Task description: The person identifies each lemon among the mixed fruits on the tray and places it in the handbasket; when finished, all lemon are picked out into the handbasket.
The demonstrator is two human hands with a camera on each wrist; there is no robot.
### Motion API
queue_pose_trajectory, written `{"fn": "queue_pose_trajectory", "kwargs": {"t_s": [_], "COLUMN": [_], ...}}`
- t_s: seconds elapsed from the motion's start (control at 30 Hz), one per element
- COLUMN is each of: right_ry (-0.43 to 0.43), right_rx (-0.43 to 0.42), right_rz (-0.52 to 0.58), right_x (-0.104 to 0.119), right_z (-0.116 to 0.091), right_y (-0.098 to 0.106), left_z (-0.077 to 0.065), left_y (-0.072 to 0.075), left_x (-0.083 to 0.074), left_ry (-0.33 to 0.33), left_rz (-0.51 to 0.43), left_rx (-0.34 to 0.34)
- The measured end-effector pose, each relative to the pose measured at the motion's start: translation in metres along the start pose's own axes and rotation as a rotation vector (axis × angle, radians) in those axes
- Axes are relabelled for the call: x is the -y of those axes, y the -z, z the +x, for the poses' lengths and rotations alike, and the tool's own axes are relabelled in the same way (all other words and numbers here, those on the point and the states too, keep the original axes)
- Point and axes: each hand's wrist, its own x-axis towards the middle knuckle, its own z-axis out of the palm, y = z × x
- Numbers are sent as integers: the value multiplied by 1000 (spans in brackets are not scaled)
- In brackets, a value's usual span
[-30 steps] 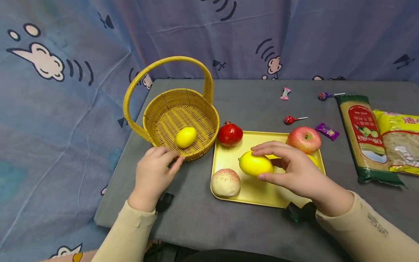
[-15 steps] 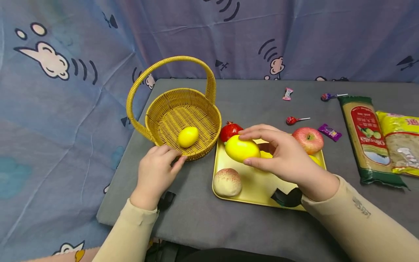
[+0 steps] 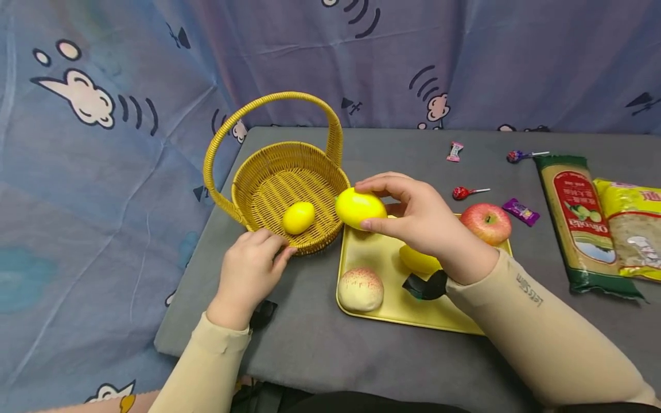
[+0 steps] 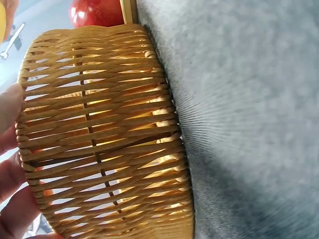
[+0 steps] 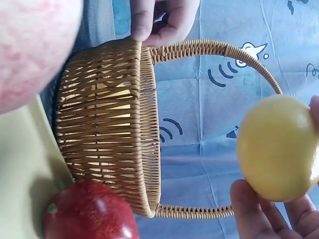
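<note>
My left hand (image 3: pixel 250 275) pinches the near rim of a yellow wicker basket (image 3: pixel 281 151) with a tall hooped handle. Inside that basket lies one lemon (image 3: pixel 298 218). Between thumb and fingers, my right hand (image 3: pixel 415 215) grips a second lemon (image 3: pixel 360 209), held up at the basket's right rim, above the tray's far left corner. On the yellow tray (image 3: pixel 397 304) are a peach (image 3: pixel 360 289), another yellow fruit (image 3: pixel 417 261) partly under my right forearm, and a red apple (image 3: pixel 486 223). A pomegranate (image 5: pixel 92 211) shows beside the basket in the right wrist view; in the head view it is hidden.
Behind the tray lie a red lollipop (image 3: pixel 469 193), a purple lollipop (image 3: pixel 524 155), a pink wrapped candy (image 3: pixel 454 151) and a purple one (image 3: pixel 520 211). Two food packets, one brown and green (image 3: pixel 583 223), one yellow (image 3: pixel 632 223), lie at the right. A patterned cloth (image 3: pixel 392 69) hangs behind the table.
My right hand has carried the lemon left and away from me, from over the tray to the basket's rim. My left hand stays on the basket.
</note>
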Motion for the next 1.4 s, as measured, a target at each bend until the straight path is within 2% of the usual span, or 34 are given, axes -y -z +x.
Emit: {"fn": "queue_pose_trajectory", "kwargs": {"t_s": [0.2, 0.4, 0.77, 1.1, 1.4], "right_ry": [-85, -146, -199, -66, 20], "right_rx": [-3, 1, 63, 132, 217], "right_rz": [25, -5, -176, -427, -581], "right_x": [3, 1, -20, -36, -37], "right_z": [21, 42, 81, 95, 102], "right_y": [-6, -13, -29, -44, -54], "left_z": [0, 0, 2, 1, 2], "left_y": [1, 1, 1, -1, 0], "left_x": [-1, -1, 0, 1, 1], "left_ry": [3, 11, 9, 10, 3], "left_rz": [4, 3, 11, 20, 22], "left_rx": [-7, -11, -2, 18, 4]}}
